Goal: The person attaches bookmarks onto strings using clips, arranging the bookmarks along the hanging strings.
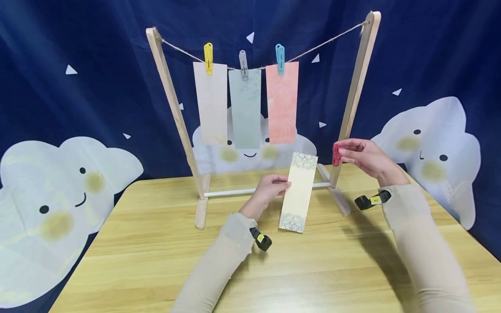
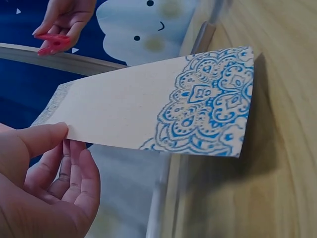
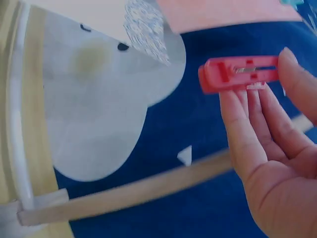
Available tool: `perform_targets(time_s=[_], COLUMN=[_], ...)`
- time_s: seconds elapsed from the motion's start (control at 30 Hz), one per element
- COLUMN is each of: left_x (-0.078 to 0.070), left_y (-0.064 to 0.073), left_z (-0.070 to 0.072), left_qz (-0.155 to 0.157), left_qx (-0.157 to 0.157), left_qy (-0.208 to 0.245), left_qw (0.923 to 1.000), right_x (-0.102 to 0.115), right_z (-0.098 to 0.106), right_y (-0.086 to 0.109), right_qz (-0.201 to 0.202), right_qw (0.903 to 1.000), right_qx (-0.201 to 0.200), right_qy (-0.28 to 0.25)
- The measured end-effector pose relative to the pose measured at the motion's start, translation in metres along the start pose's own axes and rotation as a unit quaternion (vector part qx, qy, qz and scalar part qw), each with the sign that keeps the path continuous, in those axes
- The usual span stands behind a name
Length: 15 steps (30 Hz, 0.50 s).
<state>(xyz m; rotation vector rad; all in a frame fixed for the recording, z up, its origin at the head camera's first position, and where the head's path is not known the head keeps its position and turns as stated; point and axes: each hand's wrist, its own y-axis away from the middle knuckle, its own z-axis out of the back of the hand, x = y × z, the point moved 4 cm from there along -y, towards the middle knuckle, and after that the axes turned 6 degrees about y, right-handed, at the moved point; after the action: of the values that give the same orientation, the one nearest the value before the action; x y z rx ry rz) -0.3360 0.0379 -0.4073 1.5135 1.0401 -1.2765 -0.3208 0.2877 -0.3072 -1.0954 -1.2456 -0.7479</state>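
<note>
My left hand (image 1: 270, 191) pinches a cream paper card (image 1: 299, 191) by its left edge, thumb on the near face. Blue lace-like patterns cover both ends of the card, clearest in the left wrist view on the card's lower end (image 2: 208, 104). Off to the right, my right hand (image 1: 365, 156) holds a red clothespin (image 3: 242, 73) between thumb and fingers, apart from the card. Above hang three more cards on a twine line (image 1: 332, 39): a cream one (image 1: 211, 108), a grey-green one (image 1: 245, 113) and a pink one (image 1: 282, 106), each with a clothespin at its top.
A wooden frame carries the twine between its left post (image 1: 174, 108) and right post (image 1: 354, 95). A white bar (image 1: 231, 192) joins the posts low down, near the wooden table (image 1: 156, 261). Behind stands a dark blue curtain (image 1: 98, 39) with cloud prints.
</note>
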Motion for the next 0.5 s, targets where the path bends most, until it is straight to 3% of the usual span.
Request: perform_targets(time_s=[0.17, 0.3, 0.5], left_x=[-0.011, -0.019, -0.029], left_y=[0.0, 0.001, 0.002], left_z=[0.0, 0.003, 0.007], left_qz=[-0.024, -0.042, -0.06], left_qx=[-0.002, -0.009, -0.015], left_qy=[-0.002, -0.005, -0.011], left_qw=[0.9997, 0.999, 0.998], right_x=[0.02, 0.037, 0.057], right_z=[-0.008, -0.013, -0.024], right_y=[-0.011, -0.021, -0.037], right_qz=[-0.009, -0.013, -0.008], right_qw=[0.9994, 0.9966, 0.9927], right_qx=[-0.031, -0.055, -0.056], right_qy=[0.014, 0.06, 0.107])
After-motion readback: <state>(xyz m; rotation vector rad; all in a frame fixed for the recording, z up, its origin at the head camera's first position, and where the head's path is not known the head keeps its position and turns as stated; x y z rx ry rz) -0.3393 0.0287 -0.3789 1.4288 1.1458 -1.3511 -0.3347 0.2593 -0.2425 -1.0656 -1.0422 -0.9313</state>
